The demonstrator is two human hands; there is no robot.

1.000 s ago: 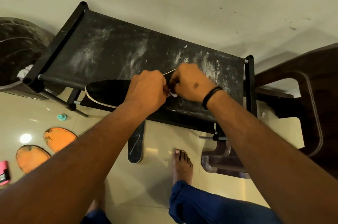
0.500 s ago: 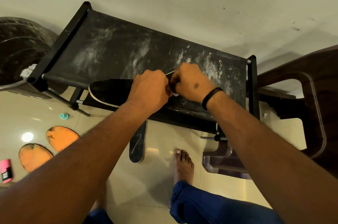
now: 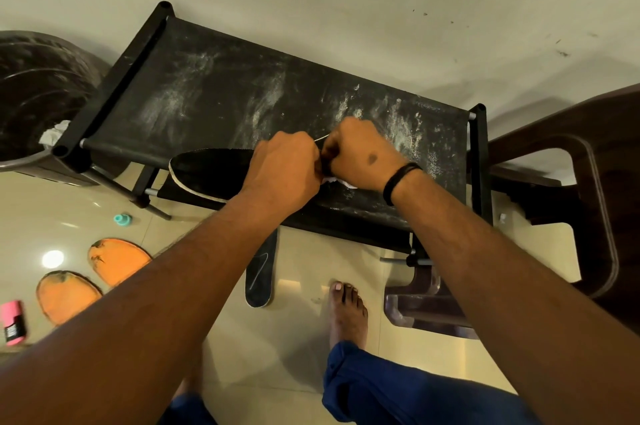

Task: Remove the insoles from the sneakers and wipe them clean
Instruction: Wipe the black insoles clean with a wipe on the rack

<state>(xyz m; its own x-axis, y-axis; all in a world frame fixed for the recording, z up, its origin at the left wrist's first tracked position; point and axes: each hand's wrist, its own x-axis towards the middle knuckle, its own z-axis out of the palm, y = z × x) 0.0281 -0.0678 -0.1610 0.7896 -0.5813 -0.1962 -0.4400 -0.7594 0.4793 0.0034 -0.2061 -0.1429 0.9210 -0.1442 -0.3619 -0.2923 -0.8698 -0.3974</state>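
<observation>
Bin (image 3: 31, 95) at nine o'clock holds crumpled paper (image 3: 53, 135). Left hand (image 3: 282, 175) and right hand (image 3: 363, 156), both fisted, pinch the black sneaker (image 3: 207, 175) on the dusty tabletop (image 3: 225, 95); white wipe (image 3: 341, 183) under the right grip. Black insole (image 3: 259, 275) on the floor at six.

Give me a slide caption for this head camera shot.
Both hands, left and right, work on a black sneaker on a dusty rack.
</observation>
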